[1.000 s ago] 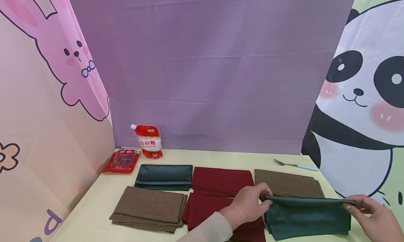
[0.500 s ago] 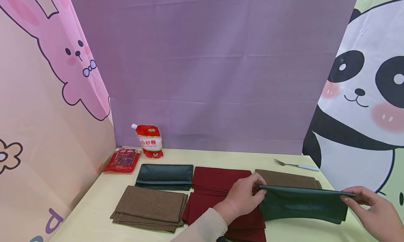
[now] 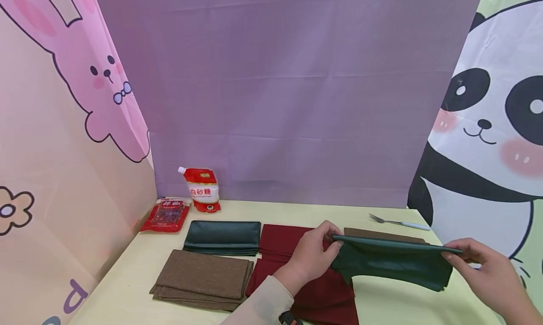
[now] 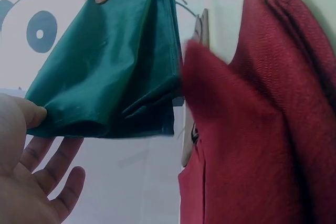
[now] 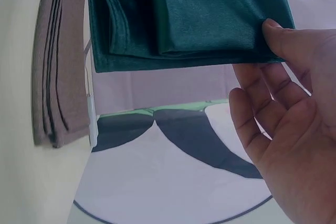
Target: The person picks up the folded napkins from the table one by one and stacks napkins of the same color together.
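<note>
Currently the folded green cloth [image 3: 394, 263] hangs clear of the table [image 3: 390, 308], its near edge drooping and its left end in front of the near maroon cloth [image 3: 324, 296]. The left hand [image 3: 311, 253] pinches one top corner, thumb against fingers; the right hand [image 3: 483, 267] pinches the other, its remaining fingers loosely bent below. The step in hand looks like carrying it aloft; the next move probably calls for keeping that edge taut and level. The maroon cloth could snag the drooping corner. Behind lie a far maroon cloth [image 3: 277, 239], a brown cloth [image 3: 383, 234] partly hidden, and a fork [image 3: 399, 222]. Leftward are a brown cloth stack [image 3: 203, 274], a second green cloth [image 3: 223, 235], a chilli packet [image 3: 167, 215] and a sugar pouch [image 3: 203, 190]
</note>
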Demonstrator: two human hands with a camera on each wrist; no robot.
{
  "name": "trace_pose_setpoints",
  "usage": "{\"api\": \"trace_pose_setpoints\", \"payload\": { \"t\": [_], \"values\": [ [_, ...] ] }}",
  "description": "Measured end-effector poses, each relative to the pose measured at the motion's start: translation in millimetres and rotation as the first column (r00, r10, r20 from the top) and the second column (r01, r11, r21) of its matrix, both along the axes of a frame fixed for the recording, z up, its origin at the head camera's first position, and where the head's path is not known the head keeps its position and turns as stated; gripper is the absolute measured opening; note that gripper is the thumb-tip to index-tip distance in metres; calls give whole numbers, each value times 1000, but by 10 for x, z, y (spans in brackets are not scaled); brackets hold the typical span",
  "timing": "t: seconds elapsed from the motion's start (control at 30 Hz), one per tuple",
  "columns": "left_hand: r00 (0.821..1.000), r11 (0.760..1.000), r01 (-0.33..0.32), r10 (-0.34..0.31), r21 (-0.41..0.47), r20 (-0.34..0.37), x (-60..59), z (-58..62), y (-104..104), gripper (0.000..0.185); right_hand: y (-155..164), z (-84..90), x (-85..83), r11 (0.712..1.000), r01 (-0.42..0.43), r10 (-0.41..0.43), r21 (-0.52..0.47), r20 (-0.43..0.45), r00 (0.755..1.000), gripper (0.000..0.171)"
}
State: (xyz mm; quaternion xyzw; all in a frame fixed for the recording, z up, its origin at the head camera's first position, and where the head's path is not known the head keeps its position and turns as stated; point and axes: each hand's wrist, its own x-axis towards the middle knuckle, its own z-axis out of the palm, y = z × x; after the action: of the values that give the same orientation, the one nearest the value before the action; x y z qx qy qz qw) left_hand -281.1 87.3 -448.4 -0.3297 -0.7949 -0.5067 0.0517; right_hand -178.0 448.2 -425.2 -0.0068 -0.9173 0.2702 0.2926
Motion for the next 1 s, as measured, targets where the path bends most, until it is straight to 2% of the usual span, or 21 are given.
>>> {"api": "trace_pose_setpoints", "payload": {
  "t": [0.4, 0.6, 0.83, 1.0],
  "values": [
    [1000, 998, -30, 29, 52, 9, -61, 49, -213, 19, -205, 125, -101, 994, -107, 106, -5, -78, 991, 22],
    [999, 997, -49, 50, 68, -18, -91, 97, -380, 18, -327, 161, -197, 985, -174, 170, -19, -119, 978, 27],
    [996, 994, -83, 85, 66, -40, -121, 166, -590, 21, -517, 209, -295, 980, -198, 196, -10, -68, 978, 22],
    [992, 991, -104, 109, 81, -64, -162, 192, -733, 20, -658, 220, -361, 964, -263, 260, -33, -87, 962, 25]
  ]
}}
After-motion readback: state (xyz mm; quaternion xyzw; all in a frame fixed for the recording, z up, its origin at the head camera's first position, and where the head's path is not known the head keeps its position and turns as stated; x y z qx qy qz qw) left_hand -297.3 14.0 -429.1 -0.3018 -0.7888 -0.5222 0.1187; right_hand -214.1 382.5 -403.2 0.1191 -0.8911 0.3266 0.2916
